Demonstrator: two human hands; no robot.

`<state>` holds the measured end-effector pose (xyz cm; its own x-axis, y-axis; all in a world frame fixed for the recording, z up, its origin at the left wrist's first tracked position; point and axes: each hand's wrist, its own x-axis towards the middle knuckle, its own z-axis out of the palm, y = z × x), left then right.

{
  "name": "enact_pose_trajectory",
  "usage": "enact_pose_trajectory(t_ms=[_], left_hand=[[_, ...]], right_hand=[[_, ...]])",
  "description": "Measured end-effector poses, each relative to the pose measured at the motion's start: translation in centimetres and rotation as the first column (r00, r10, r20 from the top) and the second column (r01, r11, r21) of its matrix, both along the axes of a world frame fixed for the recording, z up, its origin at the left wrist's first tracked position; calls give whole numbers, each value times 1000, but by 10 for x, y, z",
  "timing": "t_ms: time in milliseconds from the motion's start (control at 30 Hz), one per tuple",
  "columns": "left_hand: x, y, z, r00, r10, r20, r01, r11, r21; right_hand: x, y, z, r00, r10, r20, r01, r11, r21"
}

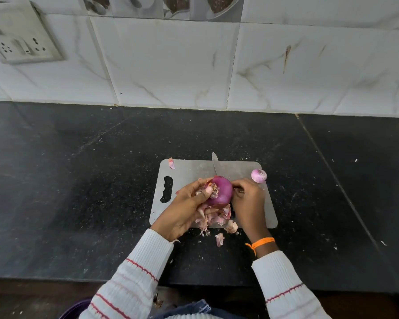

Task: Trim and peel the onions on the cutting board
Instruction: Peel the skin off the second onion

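A: Where is the onion being worked on?

B: The round purple onion is held up just above the grey metal cutting board with a handle slot, between both hands. The left hand cups it from the left and below, fingers curled under it and the thumb pressing on the ragged, papery end.

A: And the other hand?

B: The right hand is against the onion's right side, its fingers bent in towards the onion. They seem to pinch at the skin there, but the contact is hidden, so I cannot tell exactly what they grip.

A: What else lies on the board?

B: A small pale purple peeled onion sits at the far right corner, apart from the hands. A steel knife blade shows behind the held onion, its tip passing the board's far edge; its handle is hidden. A heap of pinkish dry onion skins lies under the hands at the near edge, some spilling onto the black speckled stone desk.

A: Anything on the wrists?

B: An orange thread circles the right wrist, above a white ribbed sleeve with red stripes.
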<state>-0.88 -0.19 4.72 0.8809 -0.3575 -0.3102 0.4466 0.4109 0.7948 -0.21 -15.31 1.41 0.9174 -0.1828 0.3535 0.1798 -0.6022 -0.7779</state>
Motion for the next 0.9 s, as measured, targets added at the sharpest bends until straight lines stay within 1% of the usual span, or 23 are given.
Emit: enact_pose_trajectory(t_ms=[33,100,167,233,267,333,400,433,467,533,567,633,700,800,900], left_hand=[[-1,0,2,1000,-12,5,12,1000,-11],[-2,0,6,999,-6,34,6,1000,4],[0,1,6,997,30,77,-35,997,66],[1,2,3,993,49,109,-63,989,133],[1,3,2,992,52,114,-70,986,153],[0,2,2,990,75,117,-95,980,172],[-1,-1,3,986,109,127,-131,974,184],[-1,-3,3,983,123,137,-149,969,199],[-2,-4,3,979,137,149,-168,961,221],[-3,-5,4,972,165,166,-203,946,252],[-3,-5,4,969,176,174,-217,943,253],[-2,-4,5,958,185,217,-239,937,257],[-1,-2,5,937,159,311,-261,911,320],[2,-2,0,883,61,465,-287,854,433],[5,-6,-7,851,-29,525,-278,822,496]], right_hand=[[0,-1,-4,1000,-8,5,8,999,-47],[-2,-4,-6,1000,-18,3,18,998,-60],[-5,-3,0,1000,-11,-24,10,1000,-20],[-7,-4,11,995,7,-96,-4,1000,30],[-8,-4,17,988,41,-148,-31,997,69],[-10,-6,25,953,185,-238,-138,970,203],[-15,-5,28,886,369,-279,-261,897,358],[-17,-2,27,863,416,-286,-303,880,365],[-18,1,25,861,416,-291,-324,892,316],[-19,9,21,899,345,-271,-298,934,198],[-18,11,21,915,315,-251,-274,944,185],[-18,10,20,924,310,-223,-263,940,218],[-18,6,19,907,350,-232,-291,922,256],[-19,2,19,874,428,-231,-326,868,373],[-20,-1,20,857,459,-233,-345,848,402]])
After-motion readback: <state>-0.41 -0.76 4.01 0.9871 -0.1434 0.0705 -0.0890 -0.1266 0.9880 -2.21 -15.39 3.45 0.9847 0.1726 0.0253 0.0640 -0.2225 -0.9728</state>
